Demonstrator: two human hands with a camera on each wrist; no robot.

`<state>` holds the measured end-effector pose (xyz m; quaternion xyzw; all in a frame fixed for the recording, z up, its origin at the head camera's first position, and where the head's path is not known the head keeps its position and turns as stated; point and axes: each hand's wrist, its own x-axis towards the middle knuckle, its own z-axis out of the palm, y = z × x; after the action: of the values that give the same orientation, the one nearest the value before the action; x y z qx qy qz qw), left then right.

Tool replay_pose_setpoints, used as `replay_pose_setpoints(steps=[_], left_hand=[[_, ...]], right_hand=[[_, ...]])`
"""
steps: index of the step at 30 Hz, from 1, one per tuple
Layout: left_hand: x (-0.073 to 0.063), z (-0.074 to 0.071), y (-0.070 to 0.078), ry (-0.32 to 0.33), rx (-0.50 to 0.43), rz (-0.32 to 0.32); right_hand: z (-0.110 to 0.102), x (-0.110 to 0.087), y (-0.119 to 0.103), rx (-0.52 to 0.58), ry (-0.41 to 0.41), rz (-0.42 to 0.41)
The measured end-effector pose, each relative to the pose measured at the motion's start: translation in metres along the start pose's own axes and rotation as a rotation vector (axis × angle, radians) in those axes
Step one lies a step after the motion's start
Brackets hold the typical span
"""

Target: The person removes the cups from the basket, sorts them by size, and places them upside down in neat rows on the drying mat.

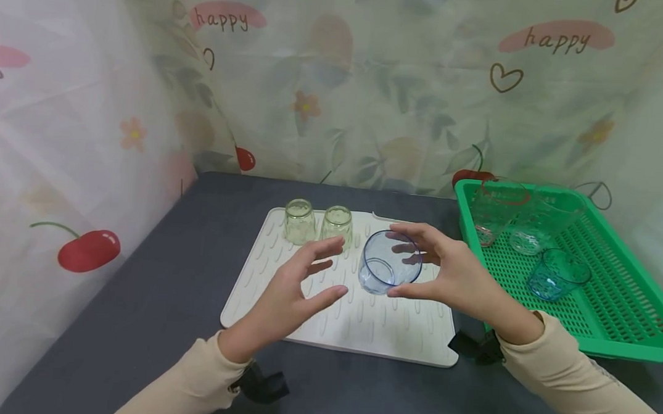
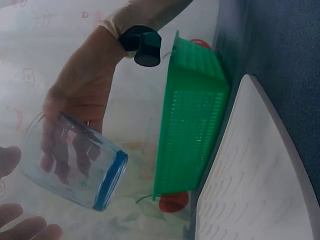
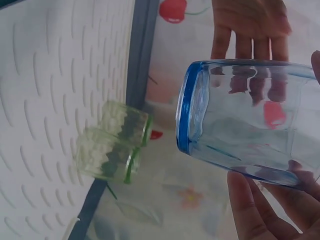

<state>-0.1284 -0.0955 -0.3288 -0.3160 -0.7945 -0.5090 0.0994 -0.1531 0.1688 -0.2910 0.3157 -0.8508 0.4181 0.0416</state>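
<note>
My right hand [image 1: 455,269] grips a clear blue-tinted glass [image 1: 381,274] between thumb and fingers, above the white drying mat [image 1: 337,324]. In the head view the glass leans, its mouth facing up toward me. A thick blue base [image 3: 186,107] shows in the right wrist view. To the left of the glass, my left hand [image 1: 294,298] is raised with fingers and thumb spread, apart from it and holding nothing. Two greenish glasses, one [image 1: 300,223] beside the other [image 1: 337,224], stand upside down at the mat's back edge.
On the right stands a green basket [image 1: 635,245] with a blue tumbler [image 1: 556,275] and clear glasses [image 1: 542,222] inside. Beneath everything is a dark table [image 1: 156,273]. A printed curtain [image 1: 369,97] hangs behind and at the sides.
</note>
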Motion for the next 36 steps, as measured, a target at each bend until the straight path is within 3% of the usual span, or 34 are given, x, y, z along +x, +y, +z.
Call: replay_pose_setpoints(steps=[7, 14, 21, 28, 36], left_hand=[[0.002, 0.015, -0.004, -0.048, -0.063, -0.039], [0.001, 0.021, -0.006, -0.089, -0.095, -0.05], [0.001, 0.024, -0.008, -0.083, -0.082, -0.039], [-0.001, 0.024, -0.01, -0.097, -0.02, -0.068], [-0.002, 0.022, -0.012, -0.054, 0.007, 0.015]], right_hand=[[0.013, -0.002, 0.0, -0.005, -0.085, 0.009], [0.016, -0.003, -0.003, -0.004, -0.113, 0.042], [0.019, -0.002, -0.004, -0.014, -0.139, 0.069], [0.022, -0.002, -0.003, -0.012, -0.169, 0.064], [0.026, -0.005, -0.002, 0.005, -0.148, 0.061]])
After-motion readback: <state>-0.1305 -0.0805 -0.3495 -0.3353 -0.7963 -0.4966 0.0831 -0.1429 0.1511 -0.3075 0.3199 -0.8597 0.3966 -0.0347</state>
